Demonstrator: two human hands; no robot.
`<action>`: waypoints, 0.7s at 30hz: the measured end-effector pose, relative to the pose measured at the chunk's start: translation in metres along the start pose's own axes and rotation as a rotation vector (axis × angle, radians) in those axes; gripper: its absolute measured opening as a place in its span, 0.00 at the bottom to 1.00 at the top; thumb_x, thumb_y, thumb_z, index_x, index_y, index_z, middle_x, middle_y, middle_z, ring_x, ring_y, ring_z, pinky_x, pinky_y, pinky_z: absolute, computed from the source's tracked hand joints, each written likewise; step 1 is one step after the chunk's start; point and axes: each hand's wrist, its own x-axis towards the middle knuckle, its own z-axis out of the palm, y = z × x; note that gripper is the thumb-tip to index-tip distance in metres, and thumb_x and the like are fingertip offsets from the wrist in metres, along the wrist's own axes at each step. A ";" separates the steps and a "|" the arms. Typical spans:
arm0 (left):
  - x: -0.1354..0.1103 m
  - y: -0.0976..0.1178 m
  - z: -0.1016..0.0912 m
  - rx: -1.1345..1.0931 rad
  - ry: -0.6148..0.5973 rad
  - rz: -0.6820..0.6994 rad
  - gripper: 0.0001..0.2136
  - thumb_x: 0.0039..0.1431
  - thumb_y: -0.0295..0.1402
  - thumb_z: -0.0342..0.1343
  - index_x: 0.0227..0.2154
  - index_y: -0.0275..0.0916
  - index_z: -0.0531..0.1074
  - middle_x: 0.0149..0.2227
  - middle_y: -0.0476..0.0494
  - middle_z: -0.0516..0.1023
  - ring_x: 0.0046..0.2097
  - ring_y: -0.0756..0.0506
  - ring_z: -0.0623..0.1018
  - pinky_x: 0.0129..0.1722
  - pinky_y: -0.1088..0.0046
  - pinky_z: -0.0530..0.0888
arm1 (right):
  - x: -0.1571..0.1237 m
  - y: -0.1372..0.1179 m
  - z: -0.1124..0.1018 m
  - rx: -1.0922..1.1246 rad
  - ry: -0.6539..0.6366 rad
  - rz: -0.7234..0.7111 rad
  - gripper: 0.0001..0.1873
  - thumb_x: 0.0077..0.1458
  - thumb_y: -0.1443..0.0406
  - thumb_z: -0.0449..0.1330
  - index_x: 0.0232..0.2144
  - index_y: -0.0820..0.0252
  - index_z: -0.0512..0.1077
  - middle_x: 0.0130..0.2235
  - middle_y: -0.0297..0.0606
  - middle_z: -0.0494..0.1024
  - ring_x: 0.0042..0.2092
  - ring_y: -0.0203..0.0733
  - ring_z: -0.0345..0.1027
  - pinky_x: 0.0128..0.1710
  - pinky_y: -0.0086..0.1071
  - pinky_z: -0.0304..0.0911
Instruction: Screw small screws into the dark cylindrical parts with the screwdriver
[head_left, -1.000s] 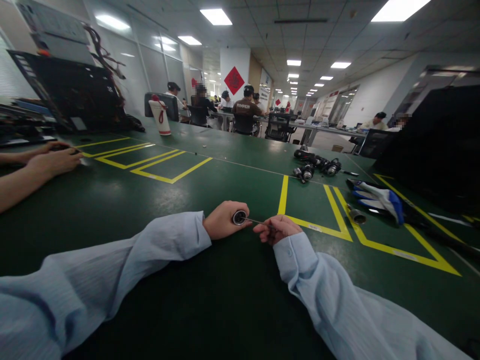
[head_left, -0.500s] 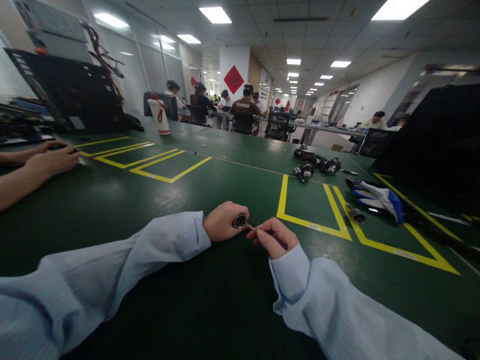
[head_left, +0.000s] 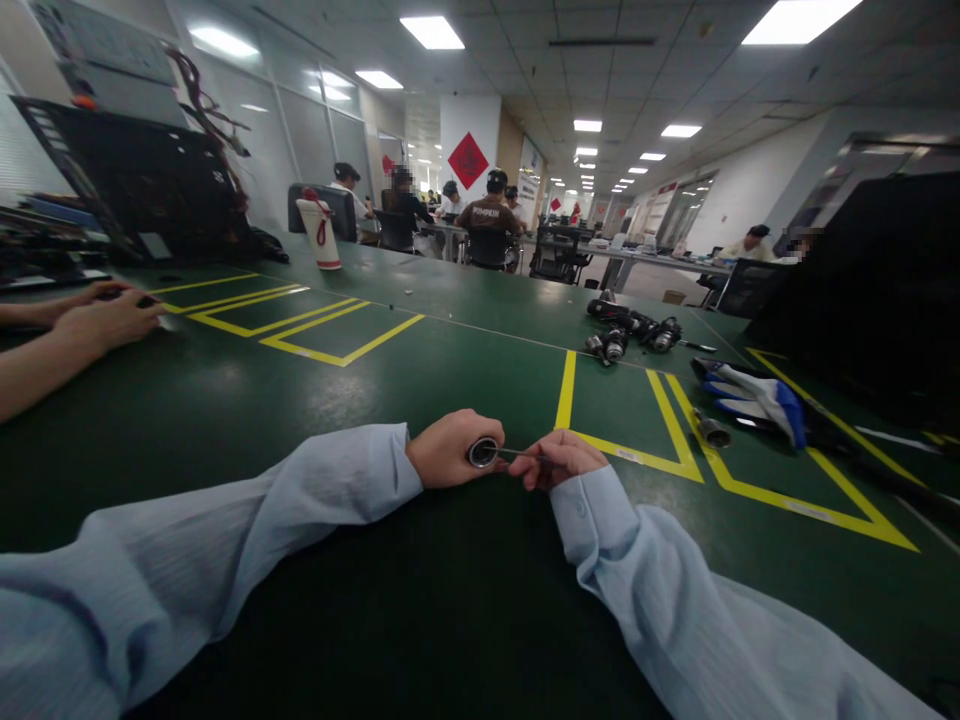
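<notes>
My left hand (head_left: 448, 450) rests on the green table (head_left: 225, 420), curled around a small round metal cylinder (head_left: 482, 453) whose open end faces right. My right hand (head_left: 559, 458) pinches a thin metal tool (head_left: 521, 455), and its tip points into the cylinder's end. Both forearms lie on the table in light blue sleeves.
Yellow tape boxes (head_left: 634, 425) mark the table. Several dark metal parts (head_left: 630, 330) lie beyond, with a blue and white glove (head_left: 754, 395) and a small metal sleeve (head_left: 712, 432) at right. Another person's hands (head_left: 97, 320) rest at far left. A white cup (head_left: 319, 232) stands far back.
My right hand drew back toward me half a second ago and has now moved forward again, with the thin tool level at the cylinder's end. My left hand stayed put.
</notes>
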 end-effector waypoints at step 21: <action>-0.001 0.001 0.001 0.032 -0.008 -0.032 0.07 0.49 0.36 0.53 0.25 0.37 0.65 0.23 0.49 0.71 0.27 0.51 0.70 0.26 0.77 0.63 | -0.023 0.000 0.026 -0.507 0.234 -0.374 0.06 0.44 0.68 0.55 0.19 0.59 0.69 0.21 0.34 0.75 0.22 0.34 0.64 0.22 0.29 0.59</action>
